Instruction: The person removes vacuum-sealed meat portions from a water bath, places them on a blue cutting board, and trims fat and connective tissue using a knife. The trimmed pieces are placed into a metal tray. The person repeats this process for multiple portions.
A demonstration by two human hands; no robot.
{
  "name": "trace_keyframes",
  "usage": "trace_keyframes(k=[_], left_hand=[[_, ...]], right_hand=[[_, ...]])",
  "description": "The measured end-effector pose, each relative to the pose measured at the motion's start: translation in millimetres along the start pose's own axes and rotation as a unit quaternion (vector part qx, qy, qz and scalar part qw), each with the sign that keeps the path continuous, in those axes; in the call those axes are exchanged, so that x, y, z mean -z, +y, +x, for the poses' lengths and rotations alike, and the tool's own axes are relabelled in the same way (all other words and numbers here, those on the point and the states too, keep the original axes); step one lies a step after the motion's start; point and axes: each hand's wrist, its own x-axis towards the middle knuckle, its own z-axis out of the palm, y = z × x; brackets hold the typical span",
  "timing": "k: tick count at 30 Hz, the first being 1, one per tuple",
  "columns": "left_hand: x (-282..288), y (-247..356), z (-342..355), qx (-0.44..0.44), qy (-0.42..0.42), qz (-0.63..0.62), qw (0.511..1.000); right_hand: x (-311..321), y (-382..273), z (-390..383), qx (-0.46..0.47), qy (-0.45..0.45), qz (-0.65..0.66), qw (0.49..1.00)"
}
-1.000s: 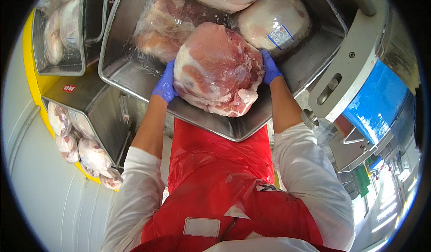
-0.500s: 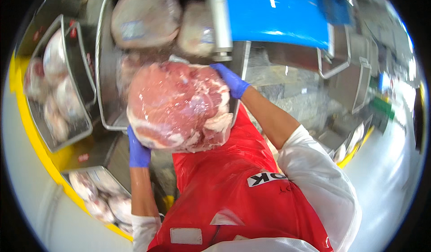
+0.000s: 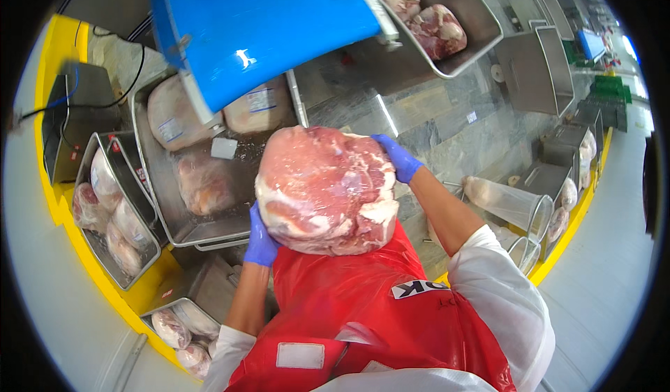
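A large slab of raw meat (image 3: 328, 189), pink with white fat, is held up in front of my red apron. My left hand (image 3: 261, 242), in a purple glove, grips its lower left side. On its upper right edge is my right hand (image 3: 398, 159), gloved the same way. Fingertips of both hands are partly hidden by the meat. Behind and to the left stands a metal tub (image 3: 183, 228) holding a smaller meat piece (image 3: 204, 182), a labelled bagged piece (image 3: 255, 107) and another wrapped piece (image 3: 174, 116).
A blue conveyor belt (image 3: 269, 32) overhangs the tub. Another metal tub (image 3: 481, 39) with meat stands at the far right. Tilted bins of meat line the left along a yellow rail (image 3: 91, 252). Clear cylindrical containers (image 3: 516, 207) lie to the right, above a wet tiled floor (image 3: 419, 123).
The meat and both hands have shifted right, from over the tub to beside it. My view has turned rightward, bringing the far-right tub into sight. Both hands keep their hold.
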Motion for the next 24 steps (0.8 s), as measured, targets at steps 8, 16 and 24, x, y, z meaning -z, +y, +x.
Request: trace_keyframes(k=[8,16,24], left_hand=[[-59.5,7.9,59.7,0.065,-0.135,0.084,0.985],[-376.9,38.6,19.0,0.028,-0.376,0.122,0.918],[-289.7,45.4,-2.5,-0.16,-0.197,0.502,0.827]], right_hand=[[58.7,10.7,-69.9,0.199,0.097,0.038,0.975],[145.8,-202.3,-255.7,0.378,0.078,0.018,0.922],[136.1,-248.3,-114.0,0.267,0.27,-0.335,0.862]])
